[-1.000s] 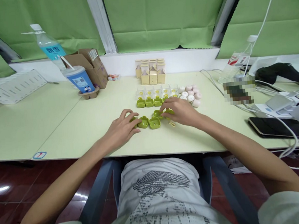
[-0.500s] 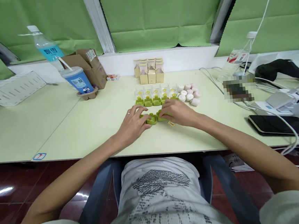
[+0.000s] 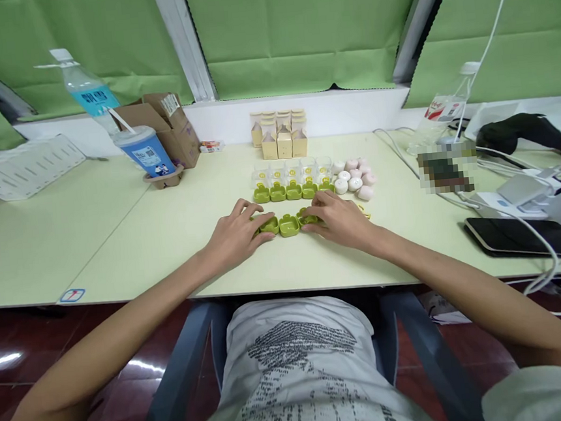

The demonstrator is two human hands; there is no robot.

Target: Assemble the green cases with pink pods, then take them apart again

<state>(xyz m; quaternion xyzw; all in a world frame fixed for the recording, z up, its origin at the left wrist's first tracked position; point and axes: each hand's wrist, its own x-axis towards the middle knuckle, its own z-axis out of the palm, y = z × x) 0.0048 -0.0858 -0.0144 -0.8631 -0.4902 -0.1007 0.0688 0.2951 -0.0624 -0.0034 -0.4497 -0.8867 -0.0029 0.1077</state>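
Observation:
Along the front of the table lies a short row of small green square cases, partly covered by my fingers. My left hand [image 3: 236,237] pinches the left end of that row, thumb in front and fingers behind a green case [image 3: 270,226]. A middle green case [image 3: 289,226] sits open side up between my hands. At the right end my right hand [image 3: 339,220] has its thumb and fingers closed around another green case [image 3: 305,215], mostly hidden. Behind stands a row of green cases [image 3: 293,191] with clear lids [image 3: 292,169] raised.
White and pink rounded pieces [image 3: 355,183] cluster right of the back row. Yellow-beige cartons [image 3: 284,143] stand near the wall. A yellow piece [image 3: 366,213] lies beyond my right hand. A blue cup [image 3: 145,153] stands left; a phone [image 3: 523,235] and cables lie right.
My left hand has shifted a little left and my right hand slightly right. The middle green case shows fully between them. The yellow piece shows at another spot, farther right.

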